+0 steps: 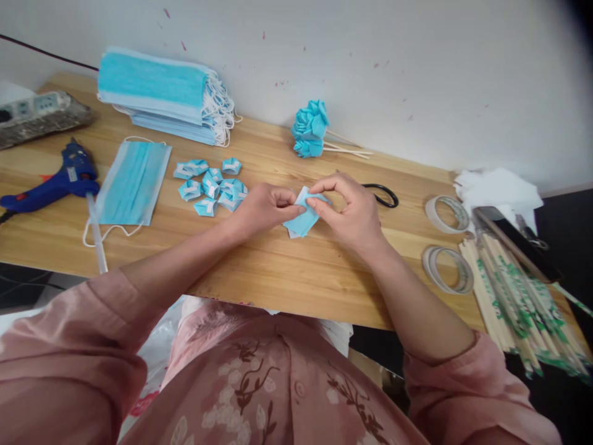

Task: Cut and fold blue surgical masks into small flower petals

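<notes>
Between my two hands is a small folded piece of blue mask fabric (302, 221), with a pale strip along its upper left side. My left hand (266, 209) pinches its left edge between thumb and fingers. From the right, my right hand (349, 207) grips the upper right part with thumb and forefinger. Just left of my left hand lie several small folded blue pieces with white patches (210, 185). Behind my right hand, scissors with a black handle (386, 195) show only in part; their blades are hidden.
A stack of blue masks (152, 80), one flat mask (134, 182) and a blue glue gun (69, 176) sit left. Blue fabric flowers (310, 127) on sticks lie by the wall. Rightward are tape rolls (447, 213), a phone (516, 244) and wrapped chopsticks (514, 296).
</notes>
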Demonstrator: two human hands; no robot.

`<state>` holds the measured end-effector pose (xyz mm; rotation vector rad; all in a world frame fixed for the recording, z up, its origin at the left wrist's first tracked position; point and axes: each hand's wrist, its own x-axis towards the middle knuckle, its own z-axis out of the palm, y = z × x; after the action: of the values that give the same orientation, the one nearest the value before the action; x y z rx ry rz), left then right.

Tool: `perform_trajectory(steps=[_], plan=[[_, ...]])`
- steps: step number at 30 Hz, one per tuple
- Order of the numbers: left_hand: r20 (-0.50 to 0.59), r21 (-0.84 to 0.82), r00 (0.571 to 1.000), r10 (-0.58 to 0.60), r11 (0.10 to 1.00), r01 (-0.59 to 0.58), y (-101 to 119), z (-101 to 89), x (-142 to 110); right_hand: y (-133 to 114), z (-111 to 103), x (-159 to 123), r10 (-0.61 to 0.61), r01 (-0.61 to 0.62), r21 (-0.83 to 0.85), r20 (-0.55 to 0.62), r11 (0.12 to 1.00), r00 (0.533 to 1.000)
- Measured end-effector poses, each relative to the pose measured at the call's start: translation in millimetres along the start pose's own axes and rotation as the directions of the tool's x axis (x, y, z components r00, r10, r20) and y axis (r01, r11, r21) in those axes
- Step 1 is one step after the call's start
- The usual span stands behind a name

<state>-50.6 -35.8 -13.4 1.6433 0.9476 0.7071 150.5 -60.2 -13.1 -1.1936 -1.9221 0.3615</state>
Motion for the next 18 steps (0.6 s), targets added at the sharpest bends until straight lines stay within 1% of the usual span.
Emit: perform_trajectory(steps=[4,7,12,18], plan=[[0.033,-0.007,0.999,-0.012,1.0,0.012,-1.4,-0.4,-0.2,-0.7,-0.2,0.4,0.06,-0.061,0.047,0.03,0.997,0.998],[0.058,-0.021,0.998,-0.024,0.999,0.025,-1.9,-0.7,-0.9,-0.3,0.0,0.5,0.072,-0.078,0.102,0.058,0.992,0.996],[0.05,-0.005,0.999,-0.012,1.0,0.012,-1.3,-0.8,-1.4,1.7,0.5,0.6,0.097,-0.105,0.1,0.089,0.989,0.991],[0.042,0.019,0.999,-0.006,1.0,0.005,-2.5,-1.5,0.3,2.7,0.3,0.8,0.108,-0.119,0.128,0.091,0.985,0.99]])
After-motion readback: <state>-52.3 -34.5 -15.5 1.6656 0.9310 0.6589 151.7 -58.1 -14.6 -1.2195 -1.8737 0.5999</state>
